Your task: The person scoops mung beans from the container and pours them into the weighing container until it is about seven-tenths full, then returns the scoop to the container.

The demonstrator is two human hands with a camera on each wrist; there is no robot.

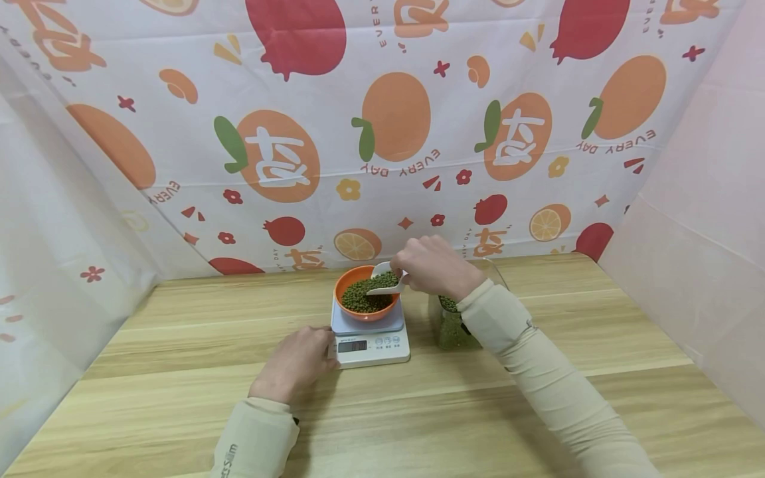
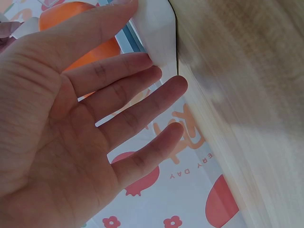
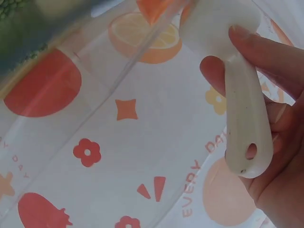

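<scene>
Reaching over the right side of an orange bowl (image 1: 366, 317) of green beans (image 1: 363, 299), a white scoop (image 1: 390, 289) is clamped by its handle between the right hand's (image 1: 433, 265) thumb and fingers. Beneath the bowl sits a digital kitchen scale (image 1: 373, 357), its left edge touched by the left hand (image 1: 299, 365) (fingers loosely extended, apart); a clear container (image 1: 457, 335) of beans stands to the right on the wooden counter (image 1: 179, 372).

Makeshift curtained workspace (image 1: 382, 418); building type undeterminable. Wood-grain tabletop (image 1: 197, 332) bordered by fruit-print sheet (image 1: 335, 99) at twelve o'clock, pale sheets (image 1: 705, 219) at nine and three.
</scene>
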